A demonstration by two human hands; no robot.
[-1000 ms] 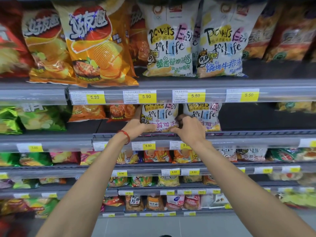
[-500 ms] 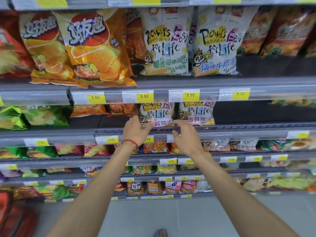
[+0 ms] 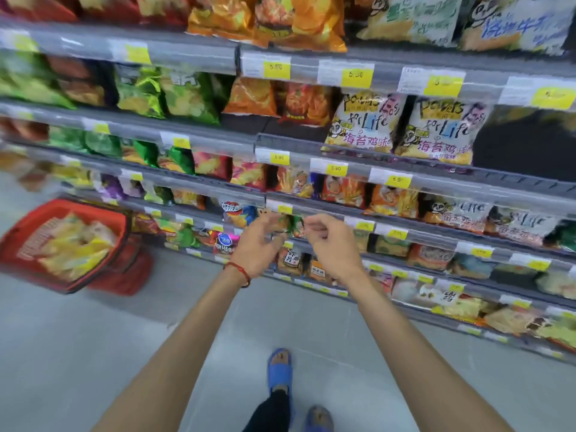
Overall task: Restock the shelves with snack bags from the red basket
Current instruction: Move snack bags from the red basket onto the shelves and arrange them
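left hand [image 3: 258,244]: raised in front of the lower shelves, fingers spread and loosely curled, gripping nothing; edges smeared by motion blur.
bracelet [image 3: 240,271]: thin red cord round the left wrist.
right hand [image 3: 330,244]: just beside the left, not touching it; fingers bent loosely inward, thumb near forefinger, nothing held; also blurred.
basket [image 3: 93,204]: red plastic, slatted walls, rounded corners; low at far left, well apart from both hands, set on a red base [image 3: 127,272] of unclear kind.
snack bags [image 3: 74,244]: piled in the basket up to the rim; glossy yellow and pale crinkled film, print too blurred to read.
shelves [image 3: 187,51]: grey metal tiers slanting across the view, each front edged with a clear plastic strip.
price tags [image 3: 276,66]: white paper slips with yellow blocks, tucked in the strips.
white bags [image 3: 361,123]: two puffed pillow shapes, matt white with scribbled lettering and a panda figure, upright and touching side by side; dark bare gap just to their right.
other stock: shiny orange, green, red and purple foil packs, crimped at top and bottom, packed in rows.
floor [image 3: 93,338]: smooth pale grey tiles.
sandals [image 3: 279,369]: blue, soft-looking, rounded straps, below the forearms.
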